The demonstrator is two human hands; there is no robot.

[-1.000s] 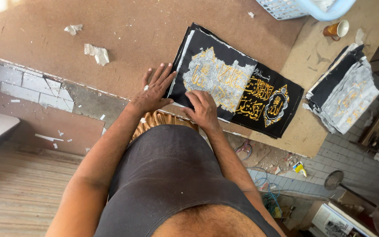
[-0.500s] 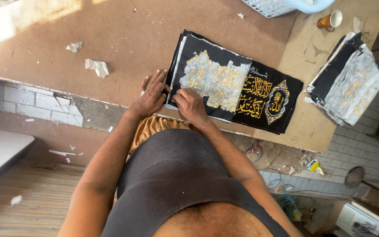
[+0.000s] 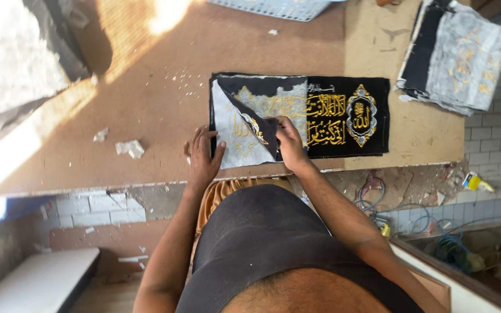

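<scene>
Left hand (image 3: 203, 160) presses the black embroidered cloth (image 3: 343, 116) onto the brown table (image 3: 163, 98); right hand (image 3: 290, 142) pinches its folded corner.

The cloth (image 3: 343, 116) is black fabric, matt, with shiny gold embroidery. Its folded-back corner shows a pale grey backing (image 3: 233, 136), thin and papery looking. The table (image 3: 163, 110) is brown pressed board, matt and a bit rough, with scraps of white paper (image 3: 130, 148). The stack (image 3: 456, 55) is similar black and grey cloth.
</scene>
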